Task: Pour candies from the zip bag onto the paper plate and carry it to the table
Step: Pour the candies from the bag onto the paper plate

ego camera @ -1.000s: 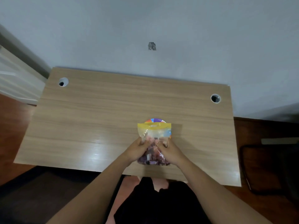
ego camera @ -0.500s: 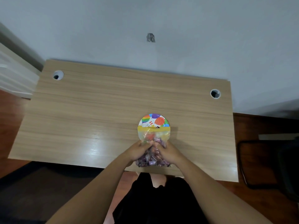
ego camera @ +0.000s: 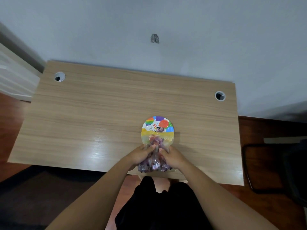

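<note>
your left hand and right hand are both clenched on the zip bag, pinching its clear middle from either side, thumbs nearly meeting over the purple-wrapped candies that bunch in the near end by the tabletop edge. the yellow zip end points away from you and overlaps the near half of the paper plate, which lies flat on the wood with its balloon print showing at the far side. a small dark piece seems to lie on the plate just past the yellow band; it may be a first candy, but it is too small to be sure.

whether the zip is open cannot be told from here, so check that first. to pour well, i'd judge you should lift the near end higher than the mouth, keep the mouth over the plate's middle rather than its rim, and ease your grip so the candies slide rather than jam. go slowly: a light plate could let candies skip onto the wood.
</note>
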